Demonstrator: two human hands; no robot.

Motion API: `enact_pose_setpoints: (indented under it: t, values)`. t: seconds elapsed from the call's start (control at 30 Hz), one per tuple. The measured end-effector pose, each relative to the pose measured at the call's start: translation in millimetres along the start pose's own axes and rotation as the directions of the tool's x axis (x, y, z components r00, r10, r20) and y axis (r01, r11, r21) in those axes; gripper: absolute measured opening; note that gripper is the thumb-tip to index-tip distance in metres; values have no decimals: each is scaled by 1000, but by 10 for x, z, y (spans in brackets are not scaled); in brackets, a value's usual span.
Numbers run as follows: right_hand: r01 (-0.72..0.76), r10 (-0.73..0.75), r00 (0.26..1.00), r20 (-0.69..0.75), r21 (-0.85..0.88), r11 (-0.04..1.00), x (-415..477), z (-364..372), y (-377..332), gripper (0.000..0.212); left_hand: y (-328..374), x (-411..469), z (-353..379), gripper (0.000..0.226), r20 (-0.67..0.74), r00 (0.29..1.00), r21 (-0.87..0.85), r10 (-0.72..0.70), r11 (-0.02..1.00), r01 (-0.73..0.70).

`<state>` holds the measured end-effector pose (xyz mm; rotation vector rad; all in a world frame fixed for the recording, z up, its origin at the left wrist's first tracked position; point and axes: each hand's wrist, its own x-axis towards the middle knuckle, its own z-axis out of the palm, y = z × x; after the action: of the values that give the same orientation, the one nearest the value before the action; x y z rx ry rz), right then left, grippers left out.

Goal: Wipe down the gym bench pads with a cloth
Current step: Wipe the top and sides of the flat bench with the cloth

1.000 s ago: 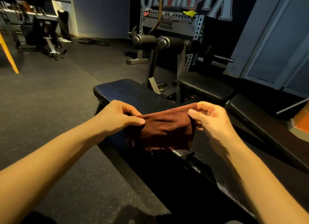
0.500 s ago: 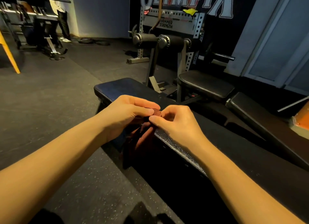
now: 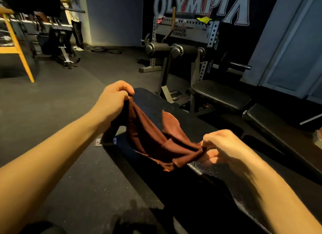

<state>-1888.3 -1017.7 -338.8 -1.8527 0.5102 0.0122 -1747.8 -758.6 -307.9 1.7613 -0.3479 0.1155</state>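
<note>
Cloth [image 3: 156, 139], rust-brown, hangs slack between both hands over the long dark bench pad [image 3: 151, 101] in the head view, the only view. The pad runs from lower right up toward frame centre. Left hand [image 3: 113, 97] is raised at the pad's far end, fingers curled and pinching one upper corner of the cloth; the fabric falls from under those fingers down and to the right. Right hand [image 3: 221, 144] sits lower and nearer the camera, over the pad, fingers curled and bunching the opposite end of the cloth. Motion blur softens this hand, so exact finger placement is unclear. The cloth's middle sags low between the two grips, with one loose flap standing up behind the sag. Whether the sag touches the pad cannot be told. A lower edge of the cloth droops past the pad's left side, above the black speckled floor [image 3: 61, 111]. Right of the pad stands a second bench with a black seat [image 3: 221, 94]. Behind it is a roller-pad machine [image 3: 174, 49] on perforated uprights, and white OLYMPIA lettering [image 3: 200, 5] on the dark wall. A yellow wooden frame [image 3: 15, 47] stands at far left.
</note>
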Motion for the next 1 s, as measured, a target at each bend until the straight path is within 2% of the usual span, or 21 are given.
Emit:
enact_pose_setpoints:
  t: [0.07, 0.1, 0.13, 0.2, 0.27, 0.3, 0.33, 0.37, 0.43, 0.5, 0.57, 0.63, 0.67, 0.73, 0.8, 0.83, 0.9, 0.97, 1.0]
  values:
    - [-46, 97, 985, 141, -328, 943, -37, -66, 0, 19, 180, 66, -57, 34, 83, 992, 10, 91, 996, -92]
    - [-19, 102, 980, 172, -430, 903, -50, -53, -15, 19, 279, 77, -75, 33, 162, 978, -14, 130, 992, -129]
    - [23, 65, 982, 175, -459, 888, -47, -25, -44, 17, 375, 74, -86, 32, 253, 954, -40, 163, 987, -158]
    - [202, -163, 977, 137, -360, 911, 5, 85, -136, 12, 577, 43, -79, 31, 431, 881, -89, 197, 980, -176]
    - [403, -379, 913, 148, -204, 892, 54, 248, -287, 36, 769, 6, -41, 30, 557, 805, -103, 202, 979, -174]
    - [450, -423, 887, 187, -137, 883, 84, 335, -349, 51, 855, -9, -21, 31, 600, 773, -102, 209, 977, -185]
    - [442, -416, 880, 229, -77, 894, 108, 427, -399, 61, 926, -20, -9, 31, 630, 746, -95, 215, 975, -201]
    - [395, -382, 884, 269, 6, 919, 154, 511, -423, 61, 977, -22, -5, 32, 653, 726, -81, 216, 973, -216]
    - [315, -325, 885, 332, 86, 945, 223, 619, -419, 45, 1023, -14, -22, 32, 666, 716, -51, 209, 970, -236]
    - [312, -330, 875, 355, 108, 944, 217, 648, -386, 30, 1005, 24, -82, 31, 622, 761, 2, 186, 971, -239]
    - [265, -331, 869, 367, 219, 939, 172, 620, -352, 27, 941, 89, -170, 25, 576, 803, 89, 151, 965, -246]
    - [210, -326, 875, 359, 325, 922, 126, 586, -328, 29, 796, 178, -287, 18, 596, 801, 215, 46, 953, -214]
    - [198, -325, 885, 334, 360, 911, 115, 565, -324, 30, 713, 212, -343, 28, 612, 790, 329, -38, 921, -210]
    - [199, -323, 911, 257, 412, 889, 109, 515, -341, 26, 555, 242, -401, 39, 627, 750, 569, -209, 780, -259]
    - [218, -320, 930, 183, 426, 878, 74, 486, -406, 24, 440, 220, -381, 22, 626, 693, 681, -357, 685, -261]
    - [229, -318, 936, 148, 429, 874, 61, 481, -439, 25, 395, 207, -364, 14, 609, 694, 681, -384, 702, -209]
    - [236, -310, 947, 90, 462, 855, 25, 458, -499, 28, 235, 219, -393, 21, 586, 726, 572, -359, 818, -57]
    - [238, -306, 950, 62, 492, 838, -2, 392, -543, 31, 54, 195, -389, 38, 602, 736, 293, -311, 943, 159]
    - [233, -301, 952, 59, 503, 832, -4, 345, -554, 31, -42, 135, -326, 42, 592, 753, 121, -287, 956, 269]
